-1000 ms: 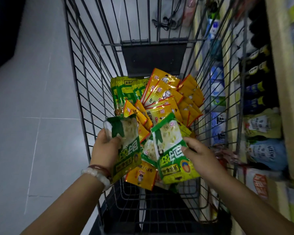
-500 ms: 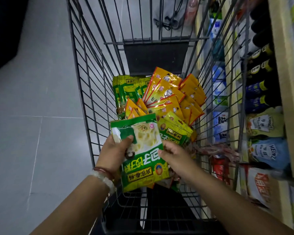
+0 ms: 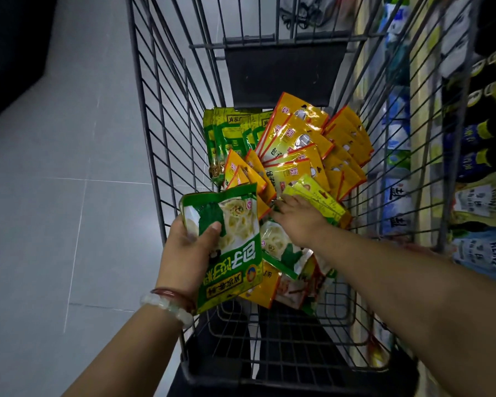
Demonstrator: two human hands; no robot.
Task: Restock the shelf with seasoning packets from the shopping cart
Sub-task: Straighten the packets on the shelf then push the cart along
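The shopping cart (image 3: 166, 116) is dull grey metal wire. At centre frame, the orange packets (image 3: 298, 138) are glossy foil-like plastic catching bright glare; the green packet (image 3: 235, 253) at lower centre is shiny, crinkled plastic. On the left, the floor (image 3: 55, 196) is smooth, faintly sheened tile.

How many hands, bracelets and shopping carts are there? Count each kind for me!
Hands: 2, the left hand holding a green packet and the right hand on the pile
Bracelets: 2, a red bracelet and a white beaded bracelet
Shopping cart: 1
Total: 5
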